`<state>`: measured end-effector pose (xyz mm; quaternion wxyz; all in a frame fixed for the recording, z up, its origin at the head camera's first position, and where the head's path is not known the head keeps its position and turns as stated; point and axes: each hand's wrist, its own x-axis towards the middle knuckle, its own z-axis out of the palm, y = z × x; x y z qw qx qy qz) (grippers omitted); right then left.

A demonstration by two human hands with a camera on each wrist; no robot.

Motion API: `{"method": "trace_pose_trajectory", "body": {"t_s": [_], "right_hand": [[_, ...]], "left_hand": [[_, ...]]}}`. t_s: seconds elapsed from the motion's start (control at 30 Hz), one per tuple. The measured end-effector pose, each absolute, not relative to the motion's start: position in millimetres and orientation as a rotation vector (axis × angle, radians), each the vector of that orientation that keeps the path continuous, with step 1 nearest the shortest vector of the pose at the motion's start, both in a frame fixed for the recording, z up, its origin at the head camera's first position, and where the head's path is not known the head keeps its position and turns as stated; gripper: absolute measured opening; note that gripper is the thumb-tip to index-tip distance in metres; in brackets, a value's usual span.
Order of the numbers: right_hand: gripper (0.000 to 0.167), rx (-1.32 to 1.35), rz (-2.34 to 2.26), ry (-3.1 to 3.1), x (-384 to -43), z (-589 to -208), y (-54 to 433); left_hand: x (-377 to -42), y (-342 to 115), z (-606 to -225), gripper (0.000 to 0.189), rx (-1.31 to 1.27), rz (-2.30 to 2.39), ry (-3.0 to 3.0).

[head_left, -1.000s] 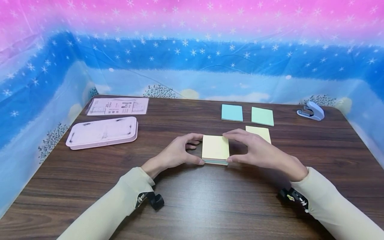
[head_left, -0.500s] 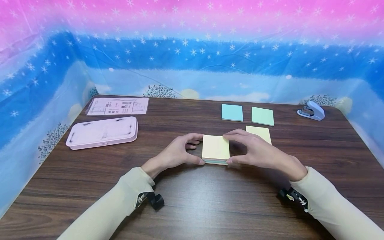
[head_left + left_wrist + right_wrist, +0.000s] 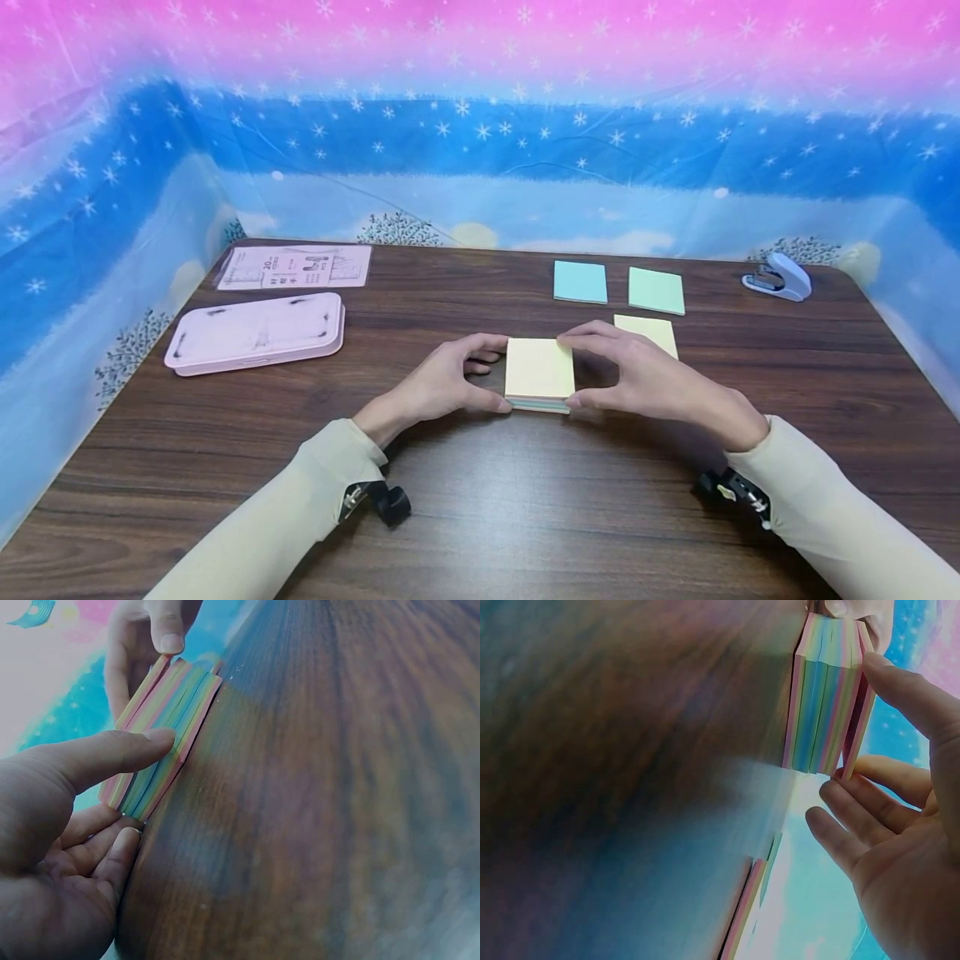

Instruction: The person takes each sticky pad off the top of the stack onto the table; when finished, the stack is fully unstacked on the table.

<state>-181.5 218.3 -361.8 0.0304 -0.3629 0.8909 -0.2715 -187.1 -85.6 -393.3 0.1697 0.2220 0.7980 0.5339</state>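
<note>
A square stack of sticky note pads (image 3: pixel 538 368) sits on the table between the two hands, pale yellow on top. Its layered pink, yellow, green and blue edges show in both wrist views. My left hand (image 3: pixel 442 377) holds the stack's left side, thumb at the near corner and forefinger at the far one; the other fingers curl loosely beside it. From the right, my right hand (image 3: pixel 637 375) pinches the top sticky note pad (image 3: pixel 861 712) between thumb and fingertip. A narrow wedge-shaped gap separates that pad from those below in the right wrist view.
Behind the stack lie a blue pad (image 3: pixel 581 282), a green pad (image 3: pixel 656 290) and a yellow pad (image 3: pixel 647 333), the last partly behind the right hand. A stapler (image 3: pixel 780 277) stands far right. A pink case (image 3: pixel 255 332) and a printed sheet (image 3: pixel 294 266) lie left.
</note>
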Motion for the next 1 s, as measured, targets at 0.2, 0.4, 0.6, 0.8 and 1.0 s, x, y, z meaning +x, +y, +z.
{"method": "trace_pose_trajectory", "body": {"t_s": [0.2, 0.4, 0.6, 0.8, 1.0], "right_hand": [[0.073, -1.117, -0.862, 2.751, -181.0, -358.1, 220.3], [0.072, -1.081, -0.884, 2.740, -179.2, -353.0, 223.0], [0.069, -1.042, -0.863, 2.761, -176.8, -349.4, 229.5], [0.071, -1.004, -0.824, 2.798, -173.4, -342.5, 239.8], [0.071, -0.982, -0.808, 2.842, -169.9, -335.4, 253.4]], "left_hand": [[-185.2, -85.5, -391.1, 0.081, 0.636, 1.516, 2.271], [-186.3, -85.1, -391.7, 0.081, 0.626, 1.500, 2.280], [-185.8, -85.5, -392.1, 0.081, 0.626, 1.500, 2.280], [-185.2, -85.8, -391.8, 0.080, 0.637, 1.513, 2.274], [-185.5, -85.3, -390.8, 0.081, 0.649, 1.529, 2.268]]}}
